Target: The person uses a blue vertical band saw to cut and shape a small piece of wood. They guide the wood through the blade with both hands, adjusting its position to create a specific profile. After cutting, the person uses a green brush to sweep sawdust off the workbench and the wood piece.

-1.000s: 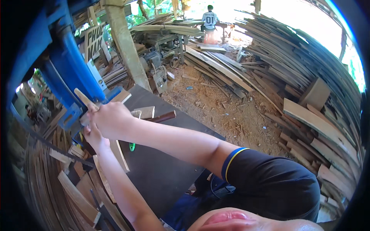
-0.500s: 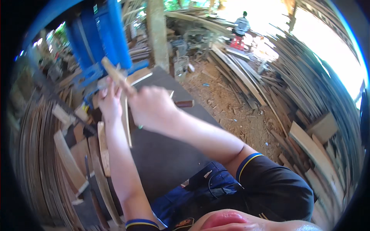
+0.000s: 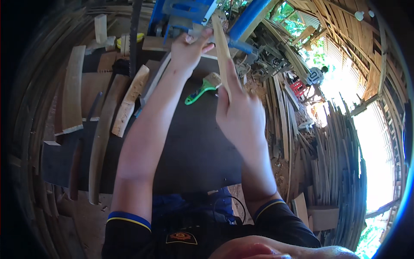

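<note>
My right hand point(image 3: 241, 110) is closed around the lower end of a long, narrow wooden piece point(image 3: 221, 41), with a finger stretched along it. The piece stands nearly upright in view and tapers toward its far tip. My left hand point(image 3: 185, 54) is farther forward, by a blue metal tool frame point(image 3: 183, 11). Its visible fingers are stretched out and apart, close to a small pale grey part point(image 3: 197, 31); contact cannot be made out. Between my forearms, a green-handled paintbrush point(image 3: 200, 90) lies on the dark tabletop point(image 3: 194, 146).
Curved wooden pieces point(image 3: 73, 90) and a rough wooden block point(image 3: 130, 101) lie on the left, near an upright saw blade point(image 3: 134, 39). Stacked boards point(image 3: 327, 159) line the right side. A person point(image 3: 316, 75) is near a red stool point(image 3: 298, 87) in the back.
The view has swung, showing more of the tabletop's left side. My right hand and the wooden piece have moved right, apart from my left hand. The paintbrush has come into clear sight.
</note>
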A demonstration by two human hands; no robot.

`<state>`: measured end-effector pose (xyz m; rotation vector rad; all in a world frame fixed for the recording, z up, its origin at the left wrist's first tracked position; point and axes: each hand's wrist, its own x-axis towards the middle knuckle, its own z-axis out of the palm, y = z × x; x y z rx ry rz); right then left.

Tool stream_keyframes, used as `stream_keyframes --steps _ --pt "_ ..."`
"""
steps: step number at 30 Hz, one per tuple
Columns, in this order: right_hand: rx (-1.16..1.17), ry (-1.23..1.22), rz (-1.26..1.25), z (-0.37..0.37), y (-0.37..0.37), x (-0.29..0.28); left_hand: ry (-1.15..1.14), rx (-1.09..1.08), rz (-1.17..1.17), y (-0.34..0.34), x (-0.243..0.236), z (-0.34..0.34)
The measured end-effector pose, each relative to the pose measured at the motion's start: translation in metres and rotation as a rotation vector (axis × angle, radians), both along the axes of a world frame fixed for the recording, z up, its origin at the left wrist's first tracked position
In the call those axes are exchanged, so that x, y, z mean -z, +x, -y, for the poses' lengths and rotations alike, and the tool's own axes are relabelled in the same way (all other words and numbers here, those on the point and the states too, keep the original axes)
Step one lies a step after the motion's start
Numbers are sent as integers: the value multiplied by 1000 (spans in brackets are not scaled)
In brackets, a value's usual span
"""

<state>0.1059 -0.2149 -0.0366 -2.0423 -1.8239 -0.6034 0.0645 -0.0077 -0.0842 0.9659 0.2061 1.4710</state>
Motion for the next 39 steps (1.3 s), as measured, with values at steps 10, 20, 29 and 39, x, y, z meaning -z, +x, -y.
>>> stream_keyframes --steps 10,20,29,39 --pt "24 12 -144 21 -3 19 -3 30 1 2 -1 -3" --pt "-50 92 -58 -21 15 -6 14 43 3 -5 0 -5" --pt "-22 38 -198 43 3 26 8 -29 6 3 -1 2" --pt "-5 65 -142 -4 3 -1 26 28 -59 -7 -3 -3"
